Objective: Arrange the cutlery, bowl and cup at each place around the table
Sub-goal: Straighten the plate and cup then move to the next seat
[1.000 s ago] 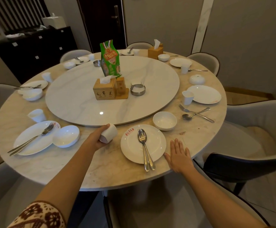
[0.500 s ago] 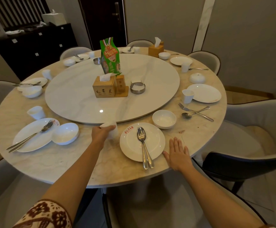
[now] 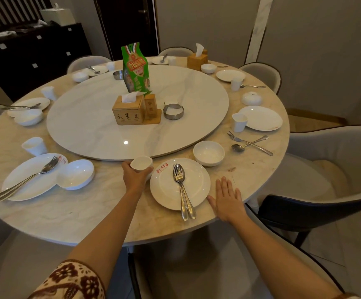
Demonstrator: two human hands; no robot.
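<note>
Table [image 3: 67,216] of pale marble carries a round turntable [image 3: 89,130], grey chairs [image 3: 337,152] around.

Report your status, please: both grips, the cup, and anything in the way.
Left grip holds the cup, upright, beside the plate. Right grip rests flat on the table. Nothing blocks the cup; the bowl stands apart.

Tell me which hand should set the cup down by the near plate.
Left. The left hand grips the cup, upright, just left of the plate. The right hand lies flat on the table at the plate's other side, with the cutlery between.
</note>
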